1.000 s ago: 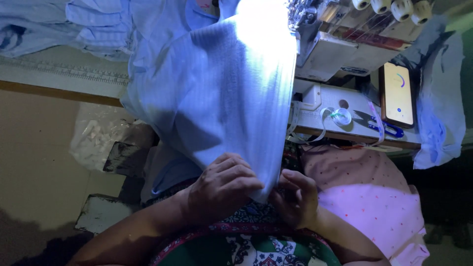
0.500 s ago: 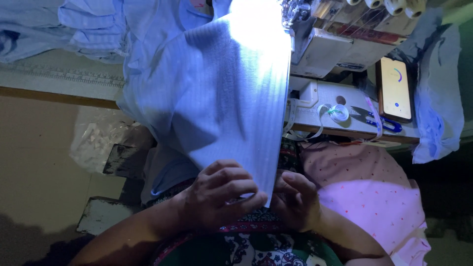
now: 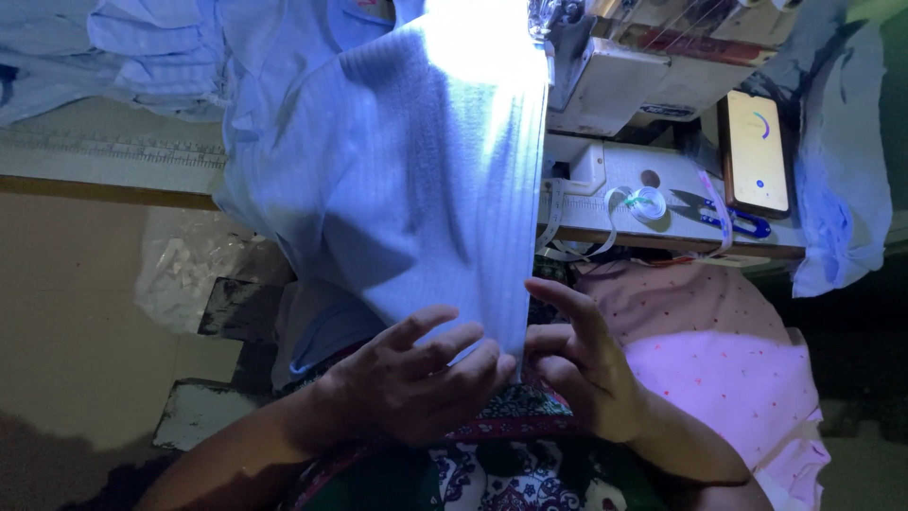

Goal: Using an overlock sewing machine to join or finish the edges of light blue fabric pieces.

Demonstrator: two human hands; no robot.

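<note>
While the pale blue ribbed cloth hangs off the near edge of the sewing table toward the lap, the left hand and right hand pinch its near hem, fingers closed on the fabric from both sides. It looks light, soft and limp, likely to sag and slip. The hemmed edge seems the firmest place to hold; a sewing machine stands far right.

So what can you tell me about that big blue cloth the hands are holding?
The blue cloth is pale, soft-looking fabric with fine ribbed lines. It hangs off the table edge from under the sewing machine toward the person's lap, brightly lit at the top. Its right edge runs straight; the left side bunches in folds. The left hand and right hand pinch its lower edge between the fingers.
</note>
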